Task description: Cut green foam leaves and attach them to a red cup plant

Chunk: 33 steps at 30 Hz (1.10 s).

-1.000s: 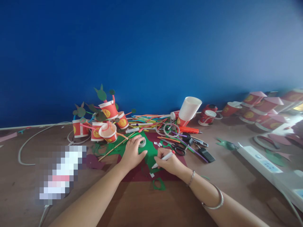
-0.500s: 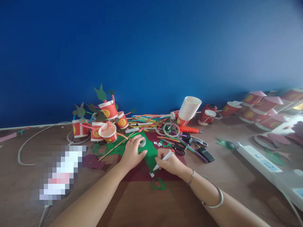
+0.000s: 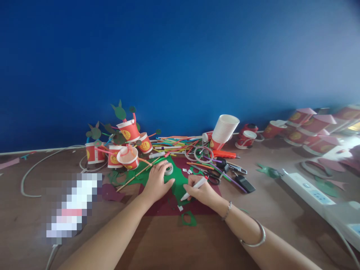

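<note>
My left hand point(image 3: 159, 182) rests on green paper point(image 3: 178, 179), its thumb apart and its fingertips against a white ring-shaped roll point(image 3: 169, 170). A white marker with a red end point(image 3: 198, 183) is held in my right hand point(image 3: 201, 190), its tip pointing down at the lower part of the green paper. Whether the tip touches the paper is too small to tell. Under the green paper lies a dark red sheet point(image 3: 157, 206). Small white scraps point(image 3: 180, 208) and a green offcut with a hole point(image 3: 192, 218) are near my right hand.
Decorated red cups point(image 3: 131, 132) stand at the back left, a white cup stack point(image 3: 225, 129) at the back centre. Straws point(image 3: 174, 140), scissors point(image 3: 213, 177) and an orange tool point(image 3: 224, 154) lie behind my hands. A power strip point(image 3: 308, 189) is right, a pixelated object point(image 3: 74, 206) left.
My right hand and the marker have shifted slightly up, and the marker's tip has moved a little up and left. My left hand has not visibly moved.
</note>
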Tool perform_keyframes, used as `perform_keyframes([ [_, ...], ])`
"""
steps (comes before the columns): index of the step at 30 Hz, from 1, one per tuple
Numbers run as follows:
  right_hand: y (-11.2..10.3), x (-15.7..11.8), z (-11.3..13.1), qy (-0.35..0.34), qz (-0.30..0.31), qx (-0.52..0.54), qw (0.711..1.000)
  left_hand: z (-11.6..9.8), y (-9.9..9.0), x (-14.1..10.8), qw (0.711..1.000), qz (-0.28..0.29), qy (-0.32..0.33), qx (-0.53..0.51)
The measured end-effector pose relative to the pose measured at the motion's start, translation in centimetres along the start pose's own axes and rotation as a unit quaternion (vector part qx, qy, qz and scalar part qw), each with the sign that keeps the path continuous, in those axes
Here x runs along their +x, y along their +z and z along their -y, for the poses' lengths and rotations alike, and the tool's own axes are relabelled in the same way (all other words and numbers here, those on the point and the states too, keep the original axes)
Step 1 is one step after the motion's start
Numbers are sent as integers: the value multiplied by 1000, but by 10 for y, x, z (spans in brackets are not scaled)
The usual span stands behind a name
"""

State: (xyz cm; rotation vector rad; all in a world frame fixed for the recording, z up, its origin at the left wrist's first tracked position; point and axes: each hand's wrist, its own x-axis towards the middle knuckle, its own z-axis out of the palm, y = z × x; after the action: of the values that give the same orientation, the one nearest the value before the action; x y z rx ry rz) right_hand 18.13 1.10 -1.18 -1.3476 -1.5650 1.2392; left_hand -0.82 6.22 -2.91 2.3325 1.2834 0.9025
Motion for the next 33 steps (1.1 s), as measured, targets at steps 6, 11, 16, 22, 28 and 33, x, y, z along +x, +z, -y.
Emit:
perform_keyframes([
  [6, 2, -1, 2, -11, -9, -28, 999, -1, -1, 0, 1000, 4, 1, 2],
  [11, 1, -1, 2, -19, 0, -38, 999, -1, -1, 0, 1000, 2, 4, -1],
  [16, 1, -1, 2, -24, 19, -26, 999, -1, -1, 0, 1000, 2, 1, -1],
  [22, 0, -2, 3, 0, 34, 1, 999, -1, -1, 0, 1000, 0, -1, -2],
  [28, 1, 0, 0, -11, -7, -13, 1000, -2, -1, 0, 1000, -3, 4, -2],
  [33, 2, -1, 1, -21, 9, -26, 999, -1, -2, 0, 1000, -1, 2, -4],
])
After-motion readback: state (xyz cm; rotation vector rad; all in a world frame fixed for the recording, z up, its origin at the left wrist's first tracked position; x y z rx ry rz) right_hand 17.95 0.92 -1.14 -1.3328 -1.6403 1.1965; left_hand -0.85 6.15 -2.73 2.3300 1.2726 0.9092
